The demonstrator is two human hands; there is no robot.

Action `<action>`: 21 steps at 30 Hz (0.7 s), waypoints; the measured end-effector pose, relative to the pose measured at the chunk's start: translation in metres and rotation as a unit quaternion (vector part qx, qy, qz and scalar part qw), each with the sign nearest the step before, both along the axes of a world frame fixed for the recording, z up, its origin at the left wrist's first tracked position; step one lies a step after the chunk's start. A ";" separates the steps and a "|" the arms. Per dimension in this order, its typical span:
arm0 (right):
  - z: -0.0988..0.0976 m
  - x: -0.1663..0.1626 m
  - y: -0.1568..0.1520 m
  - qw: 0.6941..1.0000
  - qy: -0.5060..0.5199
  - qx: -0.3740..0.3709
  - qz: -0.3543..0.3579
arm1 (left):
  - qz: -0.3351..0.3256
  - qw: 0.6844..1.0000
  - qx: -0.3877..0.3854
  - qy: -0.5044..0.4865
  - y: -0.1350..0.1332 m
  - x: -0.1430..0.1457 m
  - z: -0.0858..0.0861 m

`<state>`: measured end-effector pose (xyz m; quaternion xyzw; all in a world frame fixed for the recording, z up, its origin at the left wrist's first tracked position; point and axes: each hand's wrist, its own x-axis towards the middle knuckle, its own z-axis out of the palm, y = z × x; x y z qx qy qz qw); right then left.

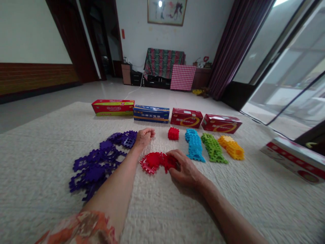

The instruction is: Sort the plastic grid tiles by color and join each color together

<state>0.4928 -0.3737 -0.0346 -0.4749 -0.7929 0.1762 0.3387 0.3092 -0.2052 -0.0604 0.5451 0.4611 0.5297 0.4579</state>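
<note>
My right hand is closed over part of the loose red interlocking plastic pieces, its fingers and thumb curled round them. My left hand is beyond that pile, fingers curled into a loose fist; whether anything is inside is hidden. Beside my left forearm spread many purple interlocking pieces, partly covered by the arm. A small red stack stands between and beyond the two hands. To its right lie rows of stacked pieces in blue, green and yellow.
Along the far side of the pale mat stand a red-and-yellow box, a blue box, a red box and another red box. A white-and-red box lies at the right.
</note>
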 end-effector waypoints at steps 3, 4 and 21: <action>0.000 -0.001 -0.001 1.000 0.007 0.000 -0.011 | 0.004 0.999 0.017 0.029 0.002 0.003 -0.003; 0.000 -0.001 -0.002 1.000 0.009 0.002 -0.015 | 0.007 0.999 0.022 0.041 0.003 0.003 -0.004; -0.001 -0.007 -0.006 0.995 0.063 -0.014 -0.073 | 0.030 0.978 0.084 0.187 0.001 0.007 0.003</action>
